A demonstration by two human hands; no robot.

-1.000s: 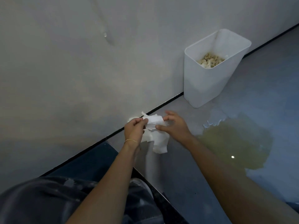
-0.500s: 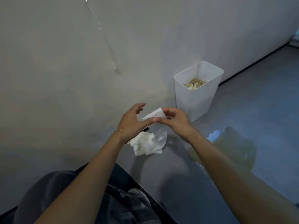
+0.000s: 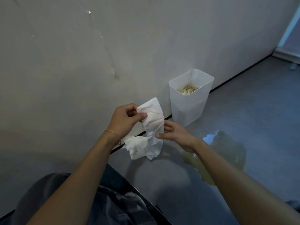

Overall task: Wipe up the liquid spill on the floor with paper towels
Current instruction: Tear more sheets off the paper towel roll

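A white paper towel sheet (image 3: 154,117) hangs stretched between my hands above the floor. My left hand (image 3: 125,119) pinches its upper corner with thumb and fingers. My right hand (image 3: 177,135) holds its lower edge, thumb against the sheet. Below them a crumpled pile of paper towels (image 3: 139,146) lies on the grey floor beside the wall. The yellowish liquid spill (image 3: 225,153) spreads on the floor to the right, partly hidden by my right forearm.
A white plastic bin (image 3: 190,108) with used crumpled paper inside stands against the wall, just beyond the spill. The wall (image 3: 65,78) shows drip streaks. My knee in dark trousers (image 3: 103,203) is at the bottom left.
The folded sheet has been pulled open into a long strip between my hands. My left hand rose and my right hand dropped lower. The camera view tilted up.
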